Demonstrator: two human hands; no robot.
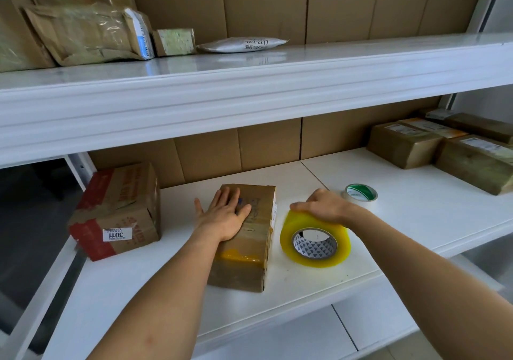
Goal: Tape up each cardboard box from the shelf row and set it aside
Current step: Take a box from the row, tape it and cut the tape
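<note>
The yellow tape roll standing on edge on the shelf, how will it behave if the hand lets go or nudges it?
The tape roll stands on its rim, so it would probably roll or topple once the right hand lifts. Its thick winding suggests some weight. The glossy surface may feel slick.

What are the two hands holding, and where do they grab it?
The right hand grips the yellow tape roll by its top outer rim. The left hand holds nothing; it rests flat on the small cardboard box.

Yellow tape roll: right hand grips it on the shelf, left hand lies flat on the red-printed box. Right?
Not quite. In the head view the left hand lies flat on the plain brown box in the middle, not the red-printed box. The right hand does grip the yellow tape roll.
</note>
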